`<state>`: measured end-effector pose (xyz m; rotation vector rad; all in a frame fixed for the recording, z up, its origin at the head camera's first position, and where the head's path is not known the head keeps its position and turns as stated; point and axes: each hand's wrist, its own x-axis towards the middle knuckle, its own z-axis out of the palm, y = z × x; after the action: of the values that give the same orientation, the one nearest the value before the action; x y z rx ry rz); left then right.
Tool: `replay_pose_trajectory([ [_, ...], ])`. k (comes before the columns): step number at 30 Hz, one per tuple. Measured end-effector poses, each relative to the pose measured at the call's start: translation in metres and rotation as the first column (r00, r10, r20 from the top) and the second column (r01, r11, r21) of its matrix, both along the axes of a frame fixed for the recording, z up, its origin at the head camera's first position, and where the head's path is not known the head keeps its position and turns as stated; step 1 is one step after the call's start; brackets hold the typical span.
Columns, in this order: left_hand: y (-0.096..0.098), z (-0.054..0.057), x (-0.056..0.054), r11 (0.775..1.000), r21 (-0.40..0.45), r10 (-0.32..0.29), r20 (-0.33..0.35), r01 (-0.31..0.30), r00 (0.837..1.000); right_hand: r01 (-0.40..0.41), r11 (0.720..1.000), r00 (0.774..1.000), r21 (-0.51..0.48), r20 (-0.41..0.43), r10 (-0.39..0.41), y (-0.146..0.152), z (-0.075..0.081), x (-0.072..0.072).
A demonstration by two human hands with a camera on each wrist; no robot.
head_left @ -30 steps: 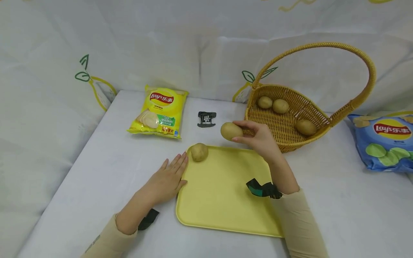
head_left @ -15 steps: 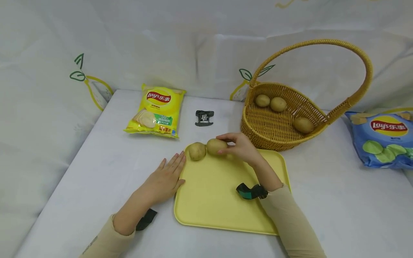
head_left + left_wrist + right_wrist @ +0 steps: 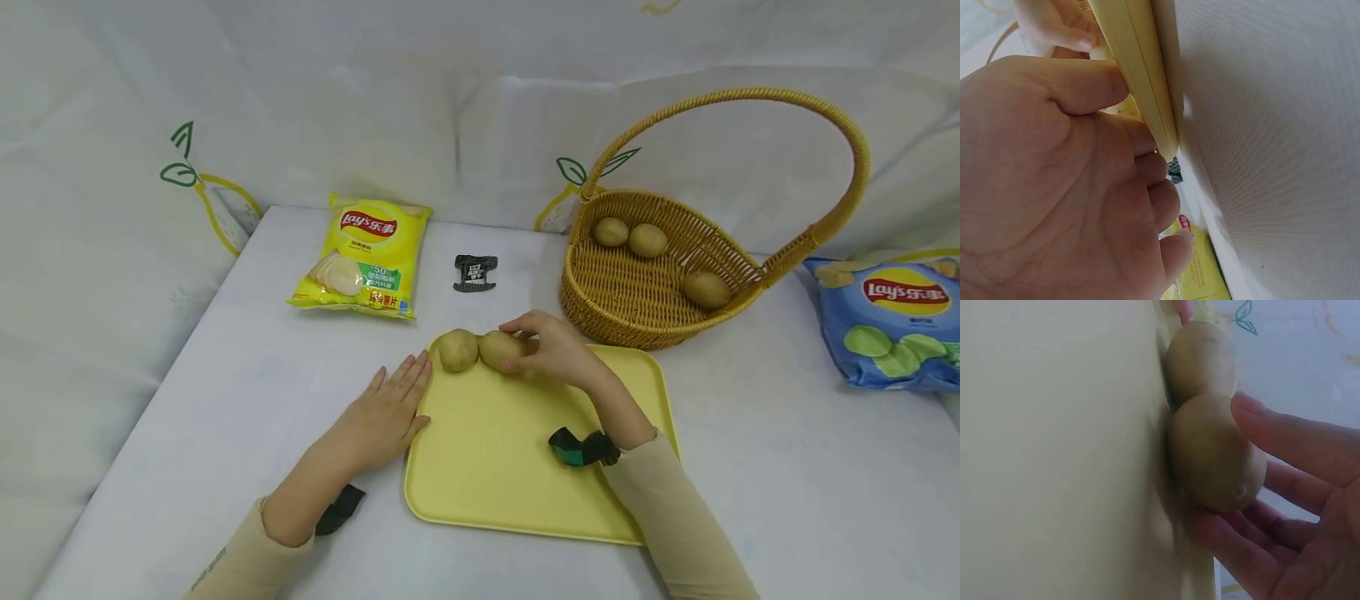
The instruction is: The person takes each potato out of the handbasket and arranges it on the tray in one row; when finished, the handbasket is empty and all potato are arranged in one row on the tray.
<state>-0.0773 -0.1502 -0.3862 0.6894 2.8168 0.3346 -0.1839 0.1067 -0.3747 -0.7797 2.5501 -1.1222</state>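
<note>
Two round tan potatoes lie side by side, touching, at the far left corner of a yellow tray [image 3: 517,467]. My right hand [image 3: 558,350] has its thumb and fingers about the right-hand potato [image 3: 498,352]; in the right wrist view the thumb [image 3: 1291,437] lies against one side of it and fingers against the other. The left-hand potato [image 3: 457,350] is not held. Along the tray's left rim rests my left hand [image 3: 382,421], fingers stretched out and palm down. In the left wrist view its thumb and fingertips meet the tray's edge [image 3: 1138,69].
Behind the tray at the right stands a wicker basket [image 3: 626,287] with a tall handle and three potatoes inside. A yellow chip bag [image 3: 363,258] lies at the back left, a blue chip bag [image 3: 896,325] at the far right. A small black packet [image 3: 475,273] lies between bag and basket.
My right hand has brought its potato down and leftward from beside the basket onto the tray, against the other potato. My left hand has stayed at the tray's rim.
</note>
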Motion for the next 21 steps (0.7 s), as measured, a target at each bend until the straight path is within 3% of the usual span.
replay_pose_trajectory([
  [6, 0.000, 0.000, 0.000, 1.000, 0.006, -0.002, -0.002, 0.002, 1.000, -0.116, 0.990, 0.992, -0.086, 0.040, 0.120, 0.011, -0.001, -0.002],
  [14, 0.000, -0.001, 0.000, 1.000, -0.004, 0.001, 0.008, -0.001, 1.000, -0.076, 0.993, 0.990, -0.087, 0.111, 0.085, 0.011, 0.000, -0.004],
  [17, 0.000, -0.002, -0.001, 1.000, -0.013, -0.001, 0.007, 0.001, 1.000, -0.056, 0.996, 0.993, -0.076, 0.096, 0.064, 0.011, 0.000, -0.004],
  [21, 0.000, -0.003, -0.001, 1.000, -0.023, -0.004, 0.004, 0.004, 1.000, -0.064, 0.988, 0.996, -0.137, 0.056, 0.072, 0.013, -0.001, -0.004],
])
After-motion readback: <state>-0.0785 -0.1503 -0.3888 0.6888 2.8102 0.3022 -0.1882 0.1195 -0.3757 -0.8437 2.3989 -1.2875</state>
